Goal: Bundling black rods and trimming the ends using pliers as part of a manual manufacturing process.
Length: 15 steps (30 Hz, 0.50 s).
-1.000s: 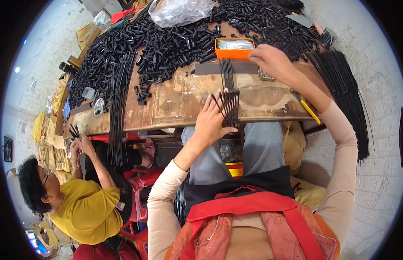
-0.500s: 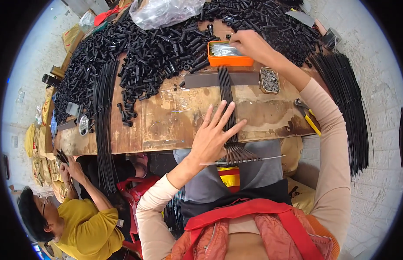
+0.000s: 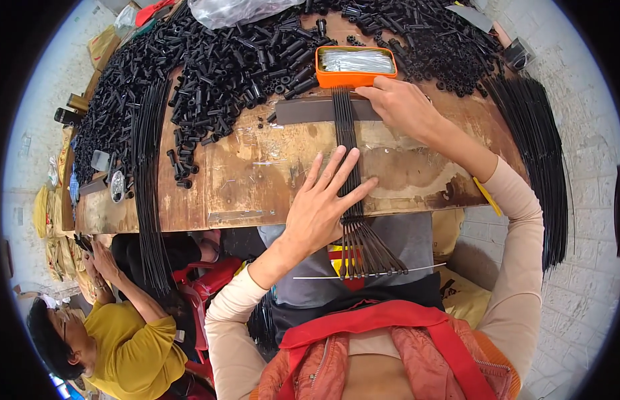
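Note:
My left hand [image 3: 320, 207] lies with fingers spread over a flat row of thin black rods [image 3: 343, 117] on the table. Below that hand the rods fan out past the table's near edge. A thin pale wire [image 3: 423, 270] runs across their fanned ends. My right hand [image 3: 407, 107] is closed in a pinch beside the far ends of the rods; whatever it may hold is too small to make out. Just beyond stands an orange box [image 3: 357, 80] filled with thin silvery strips [image 3: 357, 61]. A dark grey bar [image 3: 303, 111] lies crosswise at the rods.
Black tubular parts [image 3: 223, 73] are heaped across the far side of the table [image 3: 243, 187]. Bundles of long black rods hang off the left [image 3: 147, 160] and right [image 3: 533, 147]. A person in yellow [image 3: 133, 340] works at lower left. Yellow tool handles [image 3: 487, 195] show beside my right forearm.
My right hand has come back from over the orange box to the far ends of the rods. The fanned rod ends have swung nearer to me; my left hand stays on the row.

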Tool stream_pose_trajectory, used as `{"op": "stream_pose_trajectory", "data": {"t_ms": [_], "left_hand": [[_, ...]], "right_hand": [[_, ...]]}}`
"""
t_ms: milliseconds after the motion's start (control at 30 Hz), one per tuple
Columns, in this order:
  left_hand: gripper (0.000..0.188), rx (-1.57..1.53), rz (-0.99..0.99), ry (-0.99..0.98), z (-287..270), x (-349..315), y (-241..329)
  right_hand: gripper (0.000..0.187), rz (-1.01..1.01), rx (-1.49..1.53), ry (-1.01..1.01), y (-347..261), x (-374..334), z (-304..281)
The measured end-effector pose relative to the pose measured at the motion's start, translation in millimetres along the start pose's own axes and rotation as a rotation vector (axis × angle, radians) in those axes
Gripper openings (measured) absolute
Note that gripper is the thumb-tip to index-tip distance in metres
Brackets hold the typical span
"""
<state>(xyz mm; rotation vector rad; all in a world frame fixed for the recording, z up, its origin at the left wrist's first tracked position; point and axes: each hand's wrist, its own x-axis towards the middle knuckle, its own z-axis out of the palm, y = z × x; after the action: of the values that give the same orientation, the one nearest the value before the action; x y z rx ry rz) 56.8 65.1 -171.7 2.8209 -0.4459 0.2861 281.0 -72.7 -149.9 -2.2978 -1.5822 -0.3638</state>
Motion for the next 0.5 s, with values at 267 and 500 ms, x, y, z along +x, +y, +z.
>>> {"op": "stream_pose_trajectory", "data": {"t_ms": [267, 500], "left_hand": [[0.076, -0.019, 0.001, 0.025, 1.4, -0.2, -0.4], [0.085, 0.058, 0.038, -0.009, 0.2, -1.0, -2.5]], "right_hand": [[0.026, -0.074, 0.004, -0.013, 4.4, 2.6, 2.0], [0.028, -0.064, 0.013, -0.029, 3.5, 2.3, 3.8]]}}
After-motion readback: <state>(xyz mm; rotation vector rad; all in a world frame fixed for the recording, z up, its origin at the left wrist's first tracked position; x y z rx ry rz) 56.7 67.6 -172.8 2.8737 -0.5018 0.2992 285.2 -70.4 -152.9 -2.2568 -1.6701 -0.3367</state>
